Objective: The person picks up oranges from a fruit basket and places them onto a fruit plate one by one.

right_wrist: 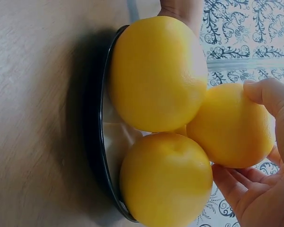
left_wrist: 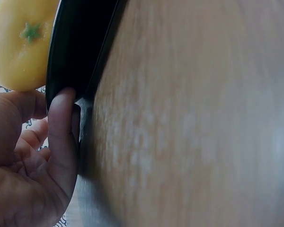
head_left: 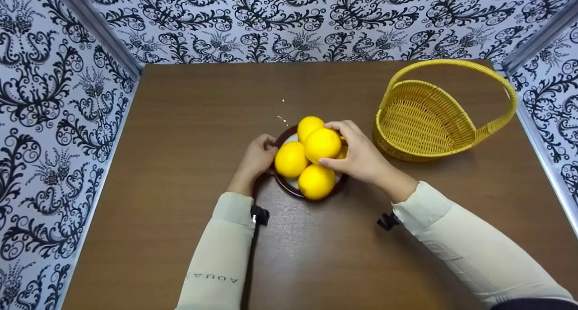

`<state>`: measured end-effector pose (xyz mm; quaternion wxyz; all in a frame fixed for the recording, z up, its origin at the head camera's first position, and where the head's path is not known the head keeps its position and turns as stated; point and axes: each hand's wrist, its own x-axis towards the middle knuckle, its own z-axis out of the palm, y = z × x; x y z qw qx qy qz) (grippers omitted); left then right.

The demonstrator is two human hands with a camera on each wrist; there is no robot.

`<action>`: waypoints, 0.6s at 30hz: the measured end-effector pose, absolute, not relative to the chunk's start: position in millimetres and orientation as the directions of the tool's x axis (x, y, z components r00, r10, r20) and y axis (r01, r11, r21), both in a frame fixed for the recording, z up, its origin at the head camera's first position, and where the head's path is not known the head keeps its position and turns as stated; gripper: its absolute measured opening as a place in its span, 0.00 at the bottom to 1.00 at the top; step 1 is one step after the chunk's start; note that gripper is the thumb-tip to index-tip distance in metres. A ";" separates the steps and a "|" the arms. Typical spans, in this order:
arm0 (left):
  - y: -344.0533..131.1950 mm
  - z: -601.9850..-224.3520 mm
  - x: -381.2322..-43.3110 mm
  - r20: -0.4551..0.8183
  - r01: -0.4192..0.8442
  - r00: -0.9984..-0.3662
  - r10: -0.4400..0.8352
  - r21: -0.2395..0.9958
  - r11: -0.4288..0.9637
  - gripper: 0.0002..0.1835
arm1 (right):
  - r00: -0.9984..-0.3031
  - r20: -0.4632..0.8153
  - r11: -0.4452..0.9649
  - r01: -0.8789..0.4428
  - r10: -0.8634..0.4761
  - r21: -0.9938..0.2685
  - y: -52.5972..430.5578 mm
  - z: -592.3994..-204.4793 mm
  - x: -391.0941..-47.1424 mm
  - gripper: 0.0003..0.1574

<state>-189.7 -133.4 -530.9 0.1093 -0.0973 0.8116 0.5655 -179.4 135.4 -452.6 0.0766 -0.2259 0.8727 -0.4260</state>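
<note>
A shallow dish (head_left: 286,188) with a dark rim and white inside stands mid-table, heaped with several yellow-orange oranges (head_left: 291,160). My left hand (head_left: 259,156) pinches the dish's left edge; in the left wrist view, the thumb and a finger lie on either side of the dark rim (left_wrist: 78,52). From the right, my right hand (head_left: 359,154) grips the topmost orange (head_left: 322,146) between thumb and fingers. That orange (right_wrist: 232,125) touches the ones under it in the right wrist view. Another orange is mostly hidden behind the right hand.
A yellow wicker basket (head_left: 422,120) with a tall arched handle stands to the right of the dish, near the table's back right corner. Patterned panels (head_left: 298,25) border the brown wooden table (head_left: 194,102) at the back and both sides.
</note>
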 end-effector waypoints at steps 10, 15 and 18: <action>-134.3 -531.5 -189.6 -0.296 -0.290 -0.955 -0.030 0.900 0.325 0.09 | -0.890 0.041 0.543 -0.312 -0.454 -0.780 135.1 -456.7 -182.6 0.49; -134.7 -531.9 -190.1 -0.279 -0.274 -0.959 -0.037 0.896 0.349 0.09 | -0.890 0.036 0.541 -0.308 -0.454 -0.783 136.0 -456.2 -183.6 0.49; -135.3 -531.9 -190.4 -0.277 -0.272 -0.960 -0.039 0.892 0.362 0.09 | -0.889 0.036 0.534 -0.306 -0.456 -0.788 136.3 -456.2 -184.0 0.50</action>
